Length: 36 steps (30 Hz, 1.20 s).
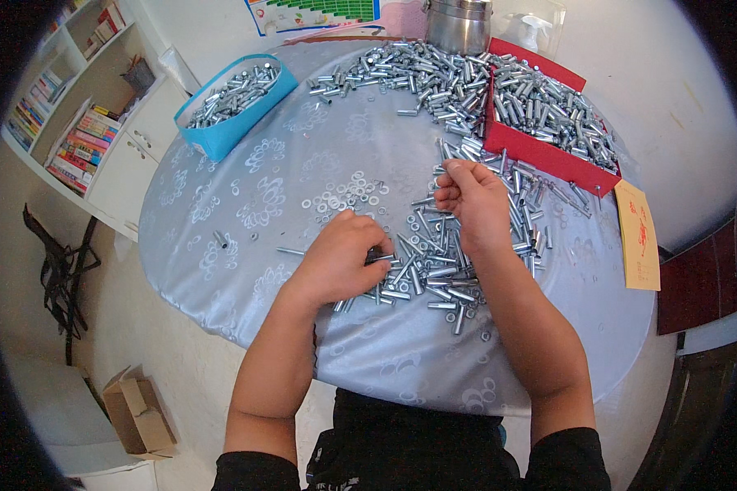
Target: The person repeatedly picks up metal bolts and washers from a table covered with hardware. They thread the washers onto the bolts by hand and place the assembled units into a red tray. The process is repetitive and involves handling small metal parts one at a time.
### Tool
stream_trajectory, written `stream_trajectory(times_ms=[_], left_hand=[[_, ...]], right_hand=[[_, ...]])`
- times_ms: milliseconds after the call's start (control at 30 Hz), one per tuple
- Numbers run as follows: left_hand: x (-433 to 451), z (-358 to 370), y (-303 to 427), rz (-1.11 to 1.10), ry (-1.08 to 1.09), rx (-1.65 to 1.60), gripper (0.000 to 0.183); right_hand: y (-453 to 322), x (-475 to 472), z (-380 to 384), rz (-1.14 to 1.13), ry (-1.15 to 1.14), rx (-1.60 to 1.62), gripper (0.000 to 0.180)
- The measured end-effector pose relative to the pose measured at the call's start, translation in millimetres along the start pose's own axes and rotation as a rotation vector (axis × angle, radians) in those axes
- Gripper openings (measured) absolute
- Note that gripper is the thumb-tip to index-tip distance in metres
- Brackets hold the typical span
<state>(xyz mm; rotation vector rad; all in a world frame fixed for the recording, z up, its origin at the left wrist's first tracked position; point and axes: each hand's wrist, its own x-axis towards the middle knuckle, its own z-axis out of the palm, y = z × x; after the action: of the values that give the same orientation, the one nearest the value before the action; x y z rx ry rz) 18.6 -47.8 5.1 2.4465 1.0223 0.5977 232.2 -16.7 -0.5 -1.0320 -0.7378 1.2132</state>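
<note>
Low over the near heap of loose bolts, metal sleeves (416, 279) and nuts is my left hand (350, 258), its fingertips curled down among the parts at the heap's left side. Whether it grips one is hidden. My right hand (476, 202) is raised above the heap's far part, thumb and forefinger pinched on a thin metal bolt (441, 149) that points up and away. A small pale washer shows by its curled fingers. Flat washers (344, 191) lie scattered just beyond my left hand. One sleeve (221, 239) lies apart on the left of the silvery tablecloth (221, 288).
A blue box (255, 119) of metal anchors stands far left. A red box (549, 161), full of anchors, stands at the right, beside a large pile (430, 80). Behind is a steel pot (460, 27). A yellow booklet (639, 239) lies at the right edge.
</note>
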Motion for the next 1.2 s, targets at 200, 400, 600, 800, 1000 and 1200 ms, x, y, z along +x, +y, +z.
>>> stream_trajectory(times_ms=[200, 400, 600, 800, 1000, 1200], left_hand=[[1, 6, 2, -0.002, 0.021, -0.066, 0.021], [1, 3, 5, 0.020, -0.034, -0.062, 0.021], [0, 8, -2, -0.049, 0.090, -0.087, 0.021], [3, 7, -6, -0.341, 0.360, -0.447, 0.021], [8, 5, -5, -0.419, 0.553, -0.779, 0.015], [8, -1, -11, -0.452, 0.765, -0.935, 0.014]], right_hand=[[-2, -1, 3, 0.003, 0.013, -0.037, 0.015], [-6, 0, 1, -0.020, 0.032, -0.036, 0.014], [-6, -2, 4, 0.001, 0.017, -0.078, 0.014], [-8, -2, 2, -0.010, -0.005, -0.111, 0.016], [-11, -6, 4, 0.033, -0.264, -0.406, 0.017], [-9, -9, 8, 0.015, -0.229, -0.392, 0.016]])
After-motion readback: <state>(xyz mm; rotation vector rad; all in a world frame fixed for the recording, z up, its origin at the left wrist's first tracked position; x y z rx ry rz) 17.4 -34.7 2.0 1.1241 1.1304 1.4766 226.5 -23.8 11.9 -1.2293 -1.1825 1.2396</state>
